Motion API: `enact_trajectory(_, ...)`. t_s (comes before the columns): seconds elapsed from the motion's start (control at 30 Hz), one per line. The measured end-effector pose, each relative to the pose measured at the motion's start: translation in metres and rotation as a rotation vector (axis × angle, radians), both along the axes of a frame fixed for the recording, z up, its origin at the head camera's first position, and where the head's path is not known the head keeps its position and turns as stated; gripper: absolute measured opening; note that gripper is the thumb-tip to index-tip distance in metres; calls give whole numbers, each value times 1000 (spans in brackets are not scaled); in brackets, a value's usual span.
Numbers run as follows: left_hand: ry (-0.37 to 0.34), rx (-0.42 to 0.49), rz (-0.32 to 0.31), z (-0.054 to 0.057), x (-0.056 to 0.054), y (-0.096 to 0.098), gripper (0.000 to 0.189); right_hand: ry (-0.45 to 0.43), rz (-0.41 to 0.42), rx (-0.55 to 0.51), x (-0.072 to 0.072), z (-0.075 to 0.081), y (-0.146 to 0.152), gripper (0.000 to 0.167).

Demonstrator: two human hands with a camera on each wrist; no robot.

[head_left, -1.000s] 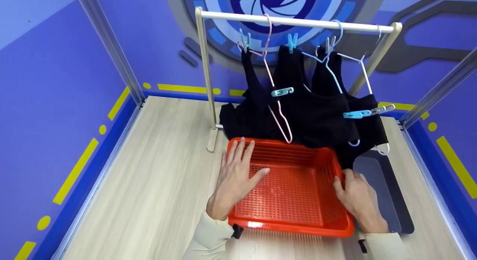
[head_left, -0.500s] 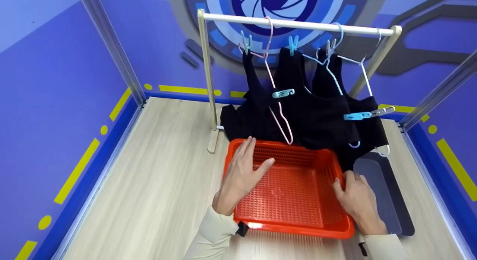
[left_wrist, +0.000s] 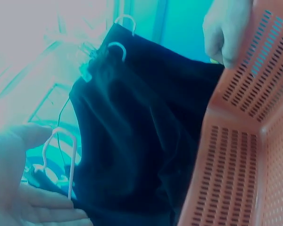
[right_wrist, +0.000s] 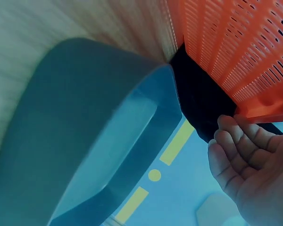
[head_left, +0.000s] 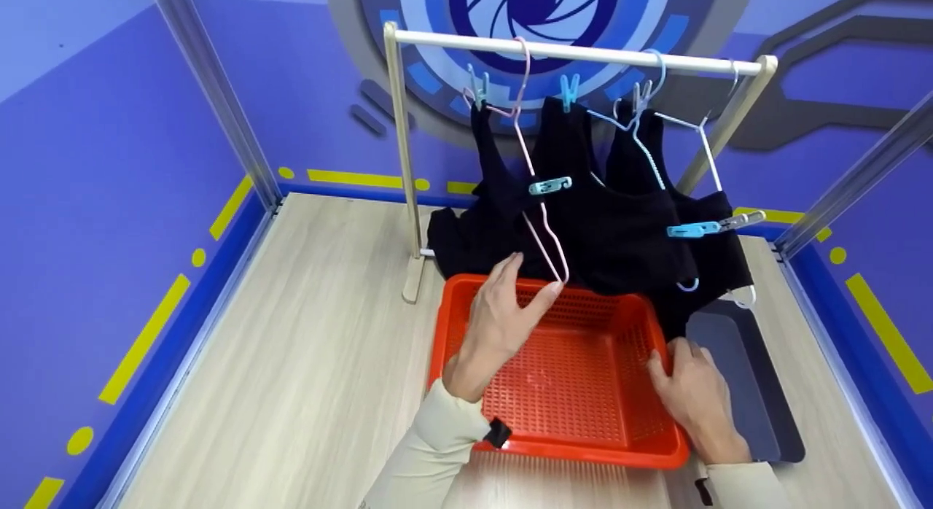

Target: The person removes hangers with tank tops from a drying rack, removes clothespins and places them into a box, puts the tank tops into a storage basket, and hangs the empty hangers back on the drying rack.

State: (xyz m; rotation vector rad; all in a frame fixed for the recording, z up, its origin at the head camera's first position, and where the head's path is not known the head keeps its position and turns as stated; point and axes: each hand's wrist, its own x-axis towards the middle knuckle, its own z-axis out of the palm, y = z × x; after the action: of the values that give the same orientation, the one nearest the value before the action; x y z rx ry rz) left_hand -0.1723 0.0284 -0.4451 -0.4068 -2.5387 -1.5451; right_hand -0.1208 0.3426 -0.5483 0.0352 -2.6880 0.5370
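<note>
A wooden table (head_left: 313, 334) against purple walls (head_left: 131, 166) holds a rack (head_left: 466, 41) of black clothes (head_left: 619, 235). In front is a red basket (head_left: 547, 392), apparently light, springy plastic, best held by opposite rims. The right hand (head_left: 692, 389) grips its right rim; the left hand (head_left: 499, 323), loose and straight-fingered, is at a pink hanger (head_left: 525, 146), contact unclear.

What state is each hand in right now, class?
Left hand: open, at the pink hanger; contact unclear.
Right hand: closed, holding the red basket.
</note>
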Motion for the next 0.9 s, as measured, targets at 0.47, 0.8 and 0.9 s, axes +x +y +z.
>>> enact_trajectory(0.47, 14, -3, 113, 19, -13, 19, 97, 38, 5, -20, 0, -2, -1, 20)
enact_trajectory(0.8, 161, -113, 142, 24, -16, 28, 81, 42, 4, -26, 1, -3, -1, 20)
enact_trajectory(0.9, 195, -100, 152, 24, -15, 27, 74, 54, 4, -25, 2, -3, -1, 20)
